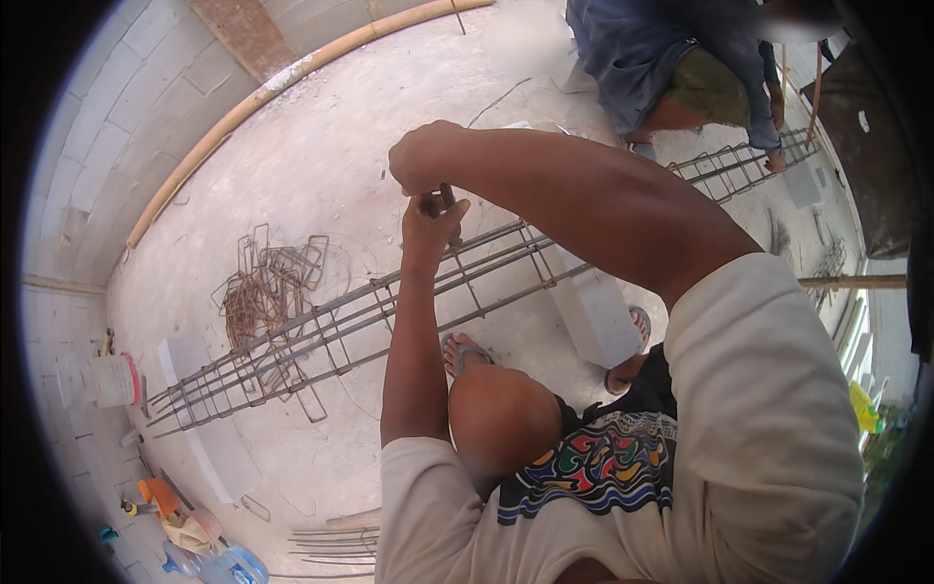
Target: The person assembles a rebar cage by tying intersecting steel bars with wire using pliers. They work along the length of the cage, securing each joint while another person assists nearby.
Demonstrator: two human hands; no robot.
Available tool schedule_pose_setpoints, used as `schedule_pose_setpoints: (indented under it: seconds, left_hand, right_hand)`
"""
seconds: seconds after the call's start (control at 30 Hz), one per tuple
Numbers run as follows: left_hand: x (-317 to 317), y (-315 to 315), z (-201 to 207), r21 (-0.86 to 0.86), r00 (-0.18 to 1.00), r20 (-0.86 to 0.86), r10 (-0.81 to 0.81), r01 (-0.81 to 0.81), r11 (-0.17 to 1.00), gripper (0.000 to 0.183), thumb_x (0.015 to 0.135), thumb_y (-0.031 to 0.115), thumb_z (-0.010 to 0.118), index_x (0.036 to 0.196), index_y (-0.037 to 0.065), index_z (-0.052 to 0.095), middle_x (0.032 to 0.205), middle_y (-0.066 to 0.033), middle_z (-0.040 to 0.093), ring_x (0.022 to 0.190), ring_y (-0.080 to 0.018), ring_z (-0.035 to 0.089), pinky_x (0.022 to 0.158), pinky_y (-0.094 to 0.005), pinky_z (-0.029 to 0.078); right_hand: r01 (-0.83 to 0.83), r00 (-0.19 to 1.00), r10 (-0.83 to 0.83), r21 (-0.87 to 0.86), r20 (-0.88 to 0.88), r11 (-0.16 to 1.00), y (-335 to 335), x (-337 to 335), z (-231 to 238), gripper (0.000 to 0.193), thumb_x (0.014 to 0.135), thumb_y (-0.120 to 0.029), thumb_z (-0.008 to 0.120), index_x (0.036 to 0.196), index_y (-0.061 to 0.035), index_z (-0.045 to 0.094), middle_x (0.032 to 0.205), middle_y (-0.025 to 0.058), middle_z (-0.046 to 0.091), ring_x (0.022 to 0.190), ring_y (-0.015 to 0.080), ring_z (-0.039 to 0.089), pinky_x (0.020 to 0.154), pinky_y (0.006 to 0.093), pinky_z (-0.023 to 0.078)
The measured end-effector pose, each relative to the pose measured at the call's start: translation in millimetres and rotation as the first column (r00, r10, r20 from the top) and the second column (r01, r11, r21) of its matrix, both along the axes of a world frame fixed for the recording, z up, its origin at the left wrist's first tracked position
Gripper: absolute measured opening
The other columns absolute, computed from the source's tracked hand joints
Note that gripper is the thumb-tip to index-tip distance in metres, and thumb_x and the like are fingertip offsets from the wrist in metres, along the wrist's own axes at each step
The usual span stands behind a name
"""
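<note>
A long rebar cage [341, 336] of lengthwise bars and square stirrups crosses in front of me, from lower left to upper right. Above its far side, my left hand [426, 232] is closed around a short dark metal piece [444, 201], its thumb pointing up and to the right. Its kind is not clear, as my fingers cover most of it. Bent at the wrist, my right hand [420, 158] is closed just beyond the left one; its fingers and whatever they hold are hidden. White blocks [595, 316] sit under the cage.
Loose bent stirrups [268, 287] lie piled left of the cage. A co-worker [671, 68] crouches at upper right, hand on the cage's far end. A bamboo pole [195, 161] runs along the block wall. A bucket [115, 380], water bottle [233, 565] and straight rods [336, 547] lie lower left.
</note>
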State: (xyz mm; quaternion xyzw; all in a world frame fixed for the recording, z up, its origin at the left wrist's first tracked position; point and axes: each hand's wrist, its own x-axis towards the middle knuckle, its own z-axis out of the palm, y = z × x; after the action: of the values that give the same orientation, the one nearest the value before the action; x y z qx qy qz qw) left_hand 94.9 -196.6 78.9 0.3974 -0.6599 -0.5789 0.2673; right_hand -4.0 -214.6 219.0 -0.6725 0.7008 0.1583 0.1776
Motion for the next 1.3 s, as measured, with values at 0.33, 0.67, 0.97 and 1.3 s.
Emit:
schedule_pose_setpoints:
  seconds: [0.33, 0.67, 0.97, 1.3]
  left_hand:
    - [9.7, -10.9, -24.0, -0.087, 0.983, -0.096, -0.158, 0.15, 0.985, 0.034, 0.074, 0.011, 0.07, 0.103, -0.001, 0.058, 0.09, -0.0085, 0.063, 0.079, -0.016, 0.06, 0.073, -0.0316, 0.049]
    - [13.7, -12.1, -2.2, 0.048, 0.944, -0.075, -0.32, 0.324, 0.945, 0.058, 0.076, 0.014, 0.07, 0.128, 0.002, 0.048, 0.114, -0.0119, 0.06, 0.103, -0.0209, 0.058, 0.09, -0.0349, 0.045]
    - [41.3, -0.4, -6.8, -0.103, 0.861, 0.21, -0.464, 0.491, 0.865, 0.054, 0.079, 0.023, 0.072, 0.125, 0.0, 0.055, 0.116, -0.0192, 0.063, 0.112, -0.028, 0.059, 0.093, -0.0379, 0.046]
    - [94.7, 51.0, -42.3, 0.456, 0.957, 0.203, -0.206, 0.094, 0.885, 0.04, 0.088, 0.027, 0.061, 0.113, -0.004, 0.06, 0.095, -0.0141, 0.066, 0.085, -0.0201, 0.066, 0.073, -0.0319, 0.053]
  right_hand:
    - [-0.169, 0.984, 0.157, -0.178, -0.081, 0.969, 15.5, -4.9, 9.8, 0.023, 0.082, -0.023, 0.064, 0.096, -0.0075, 0.073, 0.093, 0.0089, 0.071, 0.085, 0.0253, 0.069, 0.069, 0.0398, 0.055]
    - [0.008, 1.0, -0.009, -0.019, -0.026, 1.0, 35.2, -19.7, 27.0, 0.04, 0.086, -0.046, 0.063, 0.094, -0.0076, 0.072, 0.096, 0.012, 0.069, 0.091, 0.0279, 0.067, 0.075, 0.041, 0.052]
    - [-0.078, 0.982, 0.094, -0.105, 0.161, 0.991, 94.4, -68.5, -18.7, 0.037, 0.086, -0.034, 0.064, 0.096, 0.0015, 0.068, 0.101, 0.0193, 0.065, 0.097, 0.0355, 0.063, 0.081, 0.0436, 0.05]
    - [0.324, 0.755, -0.251, -0.011, 0.606, 0.946, 246.7, -73.0, -118.5, 0.039, 0.08, -0.032, 0.065, 0.079, 0.0065, 0.066, 0.076, 0.0294, 0.06, 0.081, 0.0427, 0.061, 0.076, 0.0455, 0.05]
